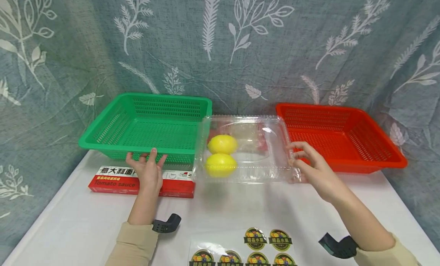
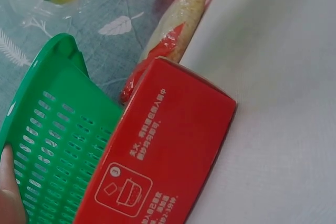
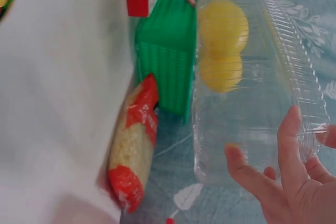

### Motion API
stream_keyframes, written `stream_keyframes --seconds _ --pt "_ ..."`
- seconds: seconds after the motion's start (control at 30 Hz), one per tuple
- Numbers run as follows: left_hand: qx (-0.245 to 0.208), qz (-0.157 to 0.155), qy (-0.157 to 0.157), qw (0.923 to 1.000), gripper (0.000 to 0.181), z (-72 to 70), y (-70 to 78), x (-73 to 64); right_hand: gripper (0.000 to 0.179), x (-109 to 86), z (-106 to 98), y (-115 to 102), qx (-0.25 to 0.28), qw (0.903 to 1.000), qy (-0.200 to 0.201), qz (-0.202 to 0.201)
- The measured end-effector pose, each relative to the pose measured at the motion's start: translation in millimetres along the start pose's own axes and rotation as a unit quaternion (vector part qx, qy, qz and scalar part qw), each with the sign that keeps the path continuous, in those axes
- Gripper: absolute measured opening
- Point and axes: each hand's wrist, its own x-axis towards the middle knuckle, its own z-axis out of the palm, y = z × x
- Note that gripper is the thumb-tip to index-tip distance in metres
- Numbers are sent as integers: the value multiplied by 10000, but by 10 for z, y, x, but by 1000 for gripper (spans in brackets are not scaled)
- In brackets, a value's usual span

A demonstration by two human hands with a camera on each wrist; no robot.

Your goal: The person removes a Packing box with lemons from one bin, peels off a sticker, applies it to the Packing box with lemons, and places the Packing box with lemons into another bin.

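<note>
Sticker sht (image 1: 237, 243), gap, box (image 1: 254, 174) edge in R grip (image 1: 314, 170).

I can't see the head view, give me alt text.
A person's right hand holds a clear plastic box with two lemons inside, between a green basket and a red basket; the left hand touches the green one.

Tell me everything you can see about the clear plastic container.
The clear plastic container is a see-through rectangular box with ribbed edges and glare on it. Two yellow lemons lie inside, towards its left end. The right hand grips its right end, holding it above the table. From the head view, it shows between the green basket and the red basket.
</note>
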Motion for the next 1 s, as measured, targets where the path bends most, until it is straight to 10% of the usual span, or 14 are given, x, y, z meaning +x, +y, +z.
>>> stream_keyframes --seconds 1.0 --pt "110 275 235 9993 57 203 -179 -50 31 129 -204 771 473 9984 -252 -157"
